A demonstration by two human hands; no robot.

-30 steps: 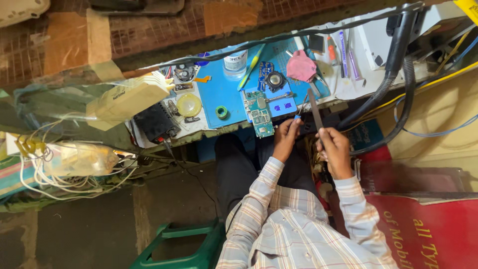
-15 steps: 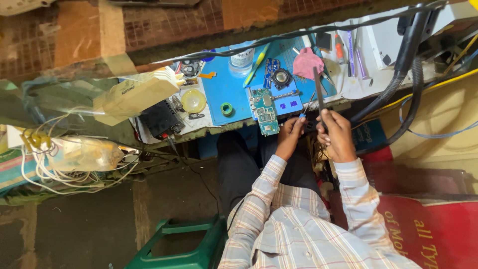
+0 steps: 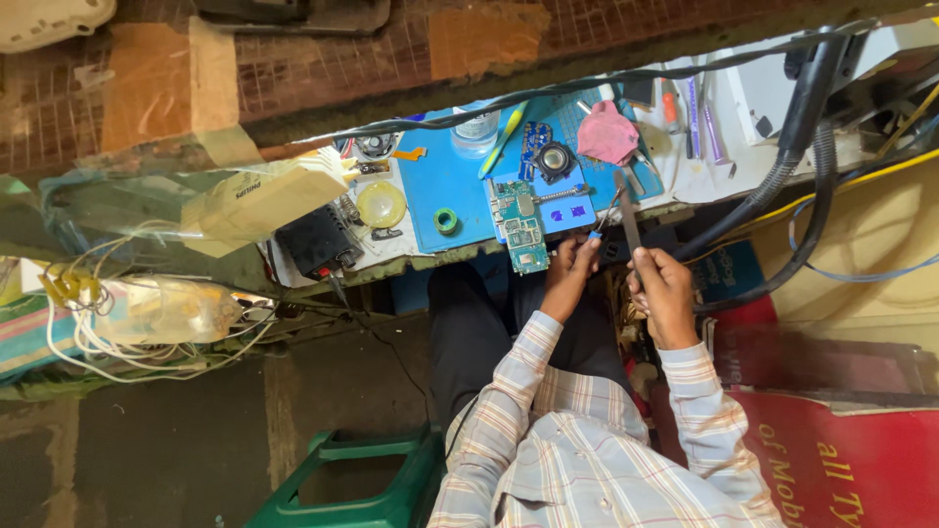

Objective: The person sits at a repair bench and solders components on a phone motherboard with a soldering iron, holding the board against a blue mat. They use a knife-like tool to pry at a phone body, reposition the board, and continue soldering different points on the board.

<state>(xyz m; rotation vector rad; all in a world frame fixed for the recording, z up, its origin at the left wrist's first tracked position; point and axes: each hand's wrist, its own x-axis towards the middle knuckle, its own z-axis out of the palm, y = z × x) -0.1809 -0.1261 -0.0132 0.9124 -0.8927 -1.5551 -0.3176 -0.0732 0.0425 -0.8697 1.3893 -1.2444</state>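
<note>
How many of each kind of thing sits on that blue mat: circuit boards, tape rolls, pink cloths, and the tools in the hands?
Green circuit boards: 1
Small green tape rolls: 1
Pink cloths: 1
Tools held: 2, tweezers in the left hand, a dark rod-like tool in the right hand
Total: 5

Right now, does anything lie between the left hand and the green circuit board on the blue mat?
Nothing visible does. The left hand sits at the mat's near edge, right beside the circuit board on the blue mat. The right hand holds a flat tool off to the side.
</note>
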